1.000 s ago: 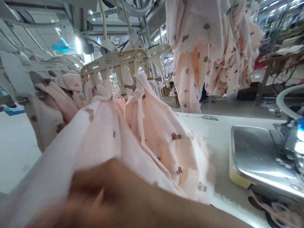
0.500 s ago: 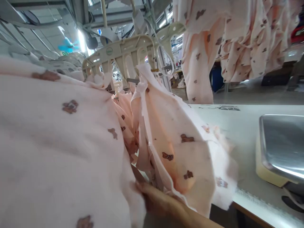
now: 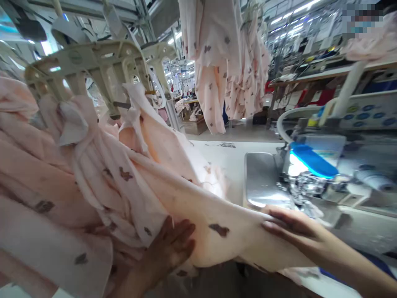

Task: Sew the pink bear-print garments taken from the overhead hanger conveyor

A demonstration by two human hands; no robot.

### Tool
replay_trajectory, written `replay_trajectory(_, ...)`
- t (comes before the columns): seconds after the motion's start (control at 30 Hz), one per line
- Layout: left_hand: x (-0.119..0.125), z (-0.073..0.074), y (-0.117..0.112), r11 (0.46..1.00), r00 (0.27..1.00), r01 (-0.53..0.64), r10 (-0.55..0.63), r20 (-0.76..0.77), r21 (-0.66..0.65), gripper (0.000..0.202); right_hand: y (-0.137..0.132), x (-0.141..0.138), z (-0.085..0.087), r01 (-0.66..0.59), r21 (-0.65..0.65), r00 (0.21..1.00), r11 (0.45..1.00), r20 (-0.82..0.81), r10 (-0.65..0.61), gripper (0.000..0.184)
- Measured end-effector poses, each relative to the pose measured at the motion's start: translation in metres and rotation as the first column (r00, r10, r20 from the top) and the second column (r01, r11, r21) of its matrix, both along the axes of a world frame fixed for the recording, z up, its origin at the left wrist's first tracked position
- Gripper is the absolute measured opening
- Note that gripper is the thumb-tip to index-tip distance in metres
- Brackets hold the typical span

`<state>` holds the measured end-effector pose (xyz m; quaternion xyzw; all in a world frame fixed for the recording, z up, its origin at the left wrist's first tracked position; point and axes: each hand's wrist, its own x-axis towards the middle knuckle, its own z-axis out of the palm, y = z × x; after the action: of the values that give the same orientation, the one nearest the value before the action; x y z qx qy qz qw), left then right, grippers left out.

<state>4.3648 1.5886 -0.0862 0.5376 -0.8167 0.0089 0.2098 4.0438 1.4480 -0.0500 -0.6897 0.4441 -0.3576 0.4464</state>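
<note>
A pale pink fabric piece (image 3: 201, 219) with brown bear prints stretches from the hanger (image 3: 89, 62) toward the right. My right hand (image 3: 291, 227) grips its right end between thumb and fingers, beside the sewing machine's metal plate. Lower in the middle, my left hand (image 3: 170, 246) has its fingers extended against the cloth, between this piece and a gathered printed piece (image 3: 120, 178). More pink cloth (image 3: 37, 198) hangs on the left. The hanger clips hold the tops of the pieces.
A sewing machine (image 3: 310, 182) with a blue cover and a metal plate (image 3: 263, 178) stands on the white table (image 3: 235, 147) at right. More printed pieces (image 3: 214, 54) hang beyond the table. A partly visible person (image 3: 362, 25) is at the upper right.
The view has swung right, bringing the sewing machine into sight. My right hand has moved right and pulled a fabric piece outward. My left hand has come into view.
</note>
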Motion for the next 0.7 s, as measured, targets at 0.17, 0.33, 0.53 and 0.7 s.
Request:
replay_trajectory(0.17,-0.076,0.033,-0.051,0.797,0.888,0.443,-0.328,0.322,-0.411,0.022,0.009,0.0,0.006,-0.094,-0.123,0.994,0.988,0.034,0.099,0.037)
replay_trajectory(0.33,-0.174,0.048,-0.093,0.729,0.929,0.307,-0.368,0.028,-0.612,0.028,0.015,-0.018,0.0,0.266,-0.231,0.962,0.936,0.005,-0.272,0.024)
replay_trajectory(0.53,-0.197,0.038,-0.143,0.912,0.964,0.26,-0.264,0.03,-0.316,0.017,-0.009,-0.031,-0.015,0.613,-0.316,0.709,0.725,-0.185,-0.68,0.019)
replay_trajectory(0.7,-0.18,0.045,-0.143,0.917,0.97,0.227,-0.244,-0.011,-0.328,0.015,0.004,-0.038,-0.027,0.601,-0.533,0.685,0.595,-0.039,-0.727,0.019)
